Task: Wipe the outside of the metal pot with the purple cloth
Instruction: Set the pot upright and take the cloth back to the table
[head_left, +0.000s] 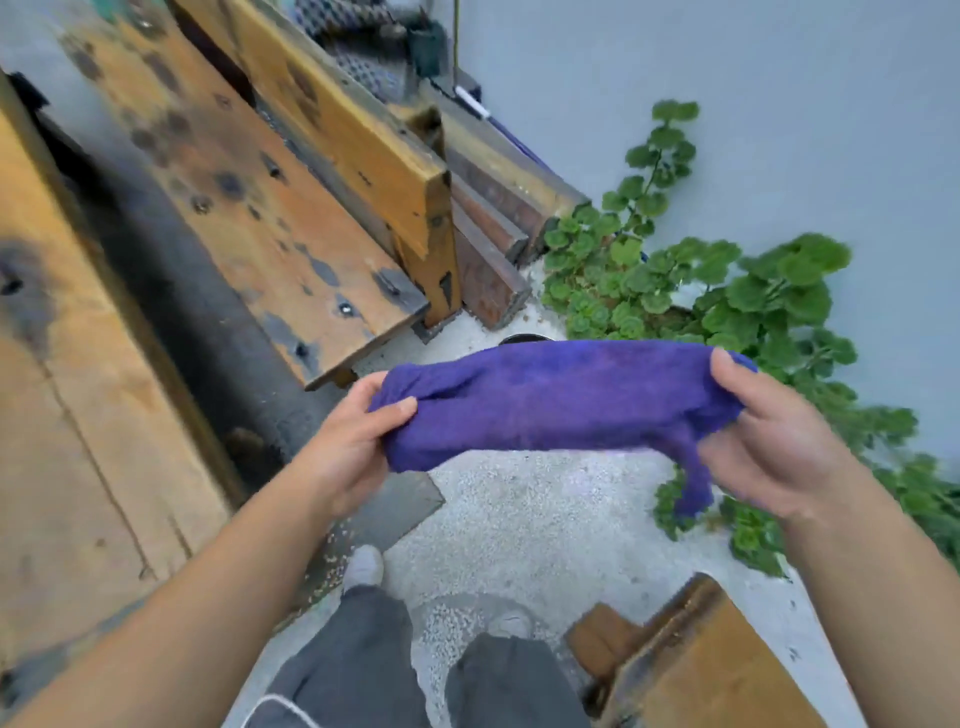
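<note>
I hold the purple cloth (561, 397) stretched out in the air between both hands, above the gravel ground. My left hand (348, 441) grips its left end with the thumb on top. My right hand (769, 436) pinches its right end, and a corner of the cloth hangs down below that hand. Just behind the cloth's top edge a small dark curved rim (524, 339) shows; it may be the metal pot, but the cloth hides nearly all of it.
A worn wooden bench (249, 197) and wooden table planks (67, 415) fill the left side. Green leafy plants (727, 291) grow along the grey wall (779, 104) on the right. Another wooden piece (701, 660) lies at the bottom right. My legs and shoes (363, 566) stand on the gravel.
</note>
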